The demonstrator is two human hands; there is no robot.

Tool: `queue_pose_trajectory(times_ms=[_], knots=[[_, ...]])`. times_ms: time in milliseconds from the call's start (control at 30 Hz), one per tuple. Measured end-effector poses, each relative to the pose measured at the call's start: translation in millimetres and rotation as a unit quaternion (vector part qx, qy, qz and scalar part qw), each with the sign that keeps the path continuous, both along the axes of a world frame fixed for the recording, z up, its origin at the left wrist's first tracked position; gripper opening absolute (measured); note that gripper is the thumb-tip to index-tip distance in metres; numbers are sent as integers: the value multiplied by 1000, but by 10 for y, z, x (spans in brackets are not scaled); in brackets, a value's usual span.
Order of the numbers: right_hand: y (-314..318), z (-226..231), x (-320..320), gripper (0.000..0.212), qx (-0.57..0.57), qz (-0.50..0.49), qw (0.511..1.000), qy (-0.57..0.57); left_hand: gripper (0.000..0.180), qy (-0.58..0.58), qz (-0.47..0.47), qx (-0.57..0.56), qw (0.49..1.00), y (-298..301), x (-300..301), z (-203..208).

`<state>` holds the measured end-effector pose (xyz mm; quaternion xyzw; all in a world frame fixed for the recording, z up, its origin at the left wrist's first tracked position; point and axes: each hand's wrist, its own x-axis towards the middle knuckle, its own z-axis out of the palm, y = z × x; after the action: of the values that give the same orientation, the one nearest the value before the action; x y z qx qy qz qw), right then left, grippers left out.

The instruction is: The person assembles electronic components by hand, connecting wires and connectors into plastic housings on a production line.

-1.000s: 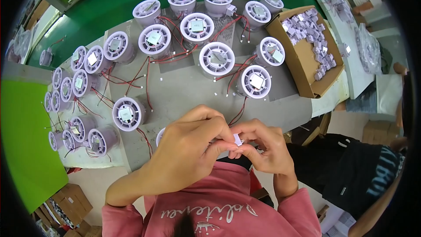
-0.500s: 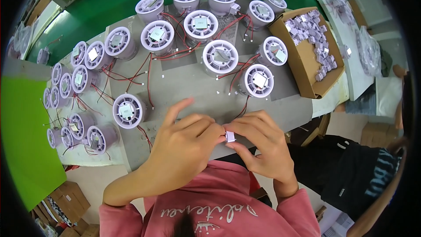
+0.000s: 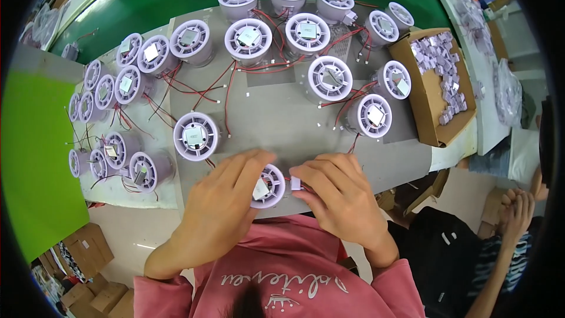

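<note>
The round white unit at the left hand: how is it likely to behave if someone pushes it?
The round white unit probably feels stiff, since its rim and spokes look moulded. Being circular, it might roll if it tips onto its side. Similar units nearby have slack red wires, so it may drag floppy leads too.

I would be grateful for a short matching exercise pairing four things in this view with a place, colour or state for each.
Column one
1. Left hand
2. Right hand
3. Cardboard box
4. Side panel

Column two
A. Lime green, at the far left of the view
B. Pinching a small pale block
C. Brown, with a pile of pale blocks inside
D. Curled at the left side of the nearest round housing

Right pairs: 1-D, 2-B, 3-C, 4-A
</note>
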<state>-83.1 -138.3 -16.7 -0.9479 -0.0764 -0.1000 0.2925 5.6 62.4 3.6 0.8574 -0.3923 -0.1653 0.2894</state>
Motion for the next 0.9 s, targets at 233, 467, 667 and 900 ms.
queue_pose_trajectory(times_ms=[233,467,667,900], knots=[[-126,74,-64,30,235,10,972,11,73,192,5,-147,970,66,46,5],[-53,154,-211,28,435,-67,897,45,73,298,8,-159,941,22,49,114],[-30,136,-259,26,444,-67,893,14,73,316,-31,-161,935,19,92,176],[-39,240,-281,22,363,-47,931,-8,72,341,-9,-197,919,15,17,160]])
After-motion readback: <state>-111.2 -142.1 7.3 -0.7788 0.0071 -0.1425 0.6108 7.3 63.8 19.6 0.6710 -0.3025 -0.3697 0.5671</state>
